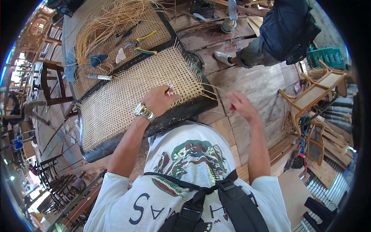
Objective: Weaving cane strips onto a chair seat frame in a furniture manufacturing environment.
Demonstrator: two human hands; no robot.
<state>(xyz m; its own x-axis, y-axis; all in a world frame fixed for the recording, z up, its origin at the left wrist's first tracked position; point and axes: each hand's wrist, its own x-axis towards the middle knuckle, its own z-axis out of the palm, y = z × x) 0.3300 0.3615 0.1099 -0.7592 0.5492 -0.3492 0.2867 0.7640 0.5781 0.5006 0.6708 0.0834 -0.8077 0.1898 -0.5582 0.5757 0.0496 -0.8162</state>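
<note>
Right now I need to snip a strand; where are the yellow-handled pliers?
In the head view, upper left: yellow-handled pliers lie on the woven cane panel, beside the loose strands.

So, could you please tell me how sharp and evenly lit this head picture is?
In the head view, the woven cane panel and left hand are sharp in even daylight; the right hand is slightly motion-blurred; the fisheye bends the floor planks toward the rim, where black corners and a blue fringe show; windows at far left glare white.

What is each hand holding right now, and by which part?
The left hand pinches a thin tool near its lower end, against the woven cane panel. The right hand is open, holding nothing visible.
</note>
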